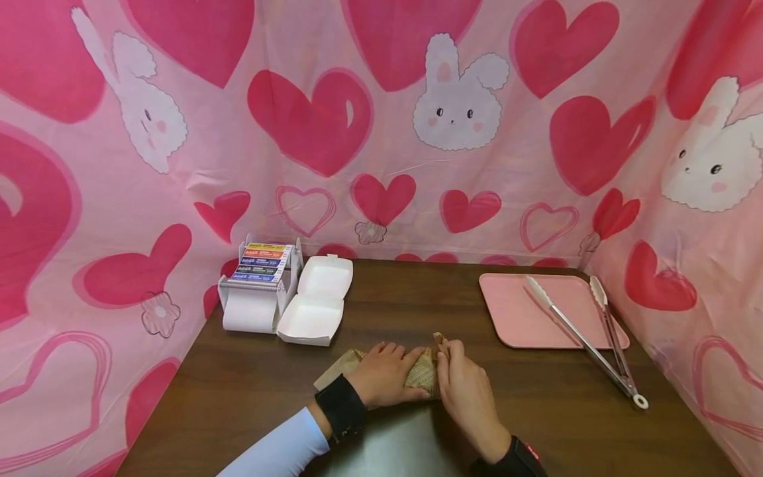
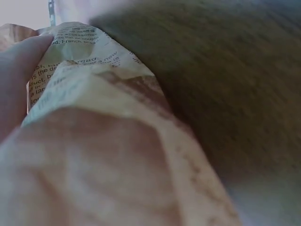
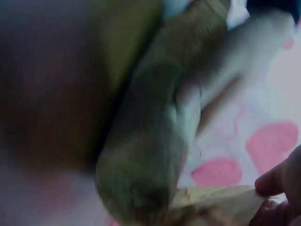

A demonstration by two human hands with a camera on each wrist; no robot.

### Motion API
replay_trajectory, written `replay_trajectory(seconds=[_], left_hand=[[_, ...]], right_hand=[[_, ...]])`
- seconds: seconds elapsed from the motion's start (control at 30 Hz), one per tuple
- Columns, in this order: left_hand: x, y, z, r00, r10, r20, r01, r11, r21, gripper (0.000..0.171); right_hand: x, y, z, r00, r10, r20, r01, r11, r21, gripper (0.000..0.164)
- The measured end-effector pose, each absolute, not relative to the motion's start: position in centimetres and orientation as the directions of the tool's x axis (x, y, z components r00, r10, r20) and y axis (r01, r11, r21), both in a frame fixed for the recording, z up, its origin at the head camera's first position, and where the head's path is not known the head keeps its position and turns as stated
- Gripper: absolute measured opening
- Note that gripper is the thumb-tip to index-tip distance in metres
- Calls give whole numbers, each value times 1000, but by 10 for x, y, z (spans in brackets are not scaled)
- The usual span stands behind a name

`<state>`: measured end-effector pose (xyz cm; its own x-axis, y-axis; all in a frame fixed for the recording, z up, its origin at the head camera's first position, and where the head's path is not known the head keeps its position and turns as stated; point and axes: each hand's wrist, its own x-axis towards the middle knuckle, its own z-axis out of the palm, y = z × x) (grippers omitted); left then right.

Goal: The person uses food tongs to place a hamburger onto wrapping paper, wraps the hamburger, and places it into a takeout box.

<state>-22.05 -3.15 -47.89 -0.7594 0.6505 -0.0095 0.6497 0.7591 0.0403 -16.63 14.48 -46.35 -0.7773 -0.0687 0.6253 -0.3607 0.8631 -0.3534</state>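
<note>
A long roll wrapped in brown, newsprint-style paper [image 1: 422,372] lies crosswise on the table in front of me; the paper hides what is inside. My left hand [image 1: 384,374] holds it from above, fingers over the far side and thumb along the near side. At the roll's right end, my right hand [image 1: 471,391] pinches the gathered paper between thumb and fingers. Printed words show on the wrapping paper [image 2: 89,44] in the left wrist view. In the right wrist view, blurred, fingertips [image 3: 273,181] grip a loose paper flap [image 3: 225,200].
A label dispenser [image 1: 256,285] and an opened white clamshell box [image 1: 316,308] stand at the back left. Metal tongs with pale tips [image 1: 587,341] lie across a pink tray [image 1: 507,318] at the right. Heart-patterned cloth [image 1: 310,119] walls in the brown table [image 1: 405,298].
</note>
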Motion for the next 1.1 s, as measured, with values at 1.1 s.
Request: replay_trajectory(seconds=[1.1], left_hand=[[-223, -39, -497, -795, 592, 131, 606, 768, 208, 90]], right_hand=[[-154, 129, -482, -803, -437, 405, -553, 800, -234, 27]])
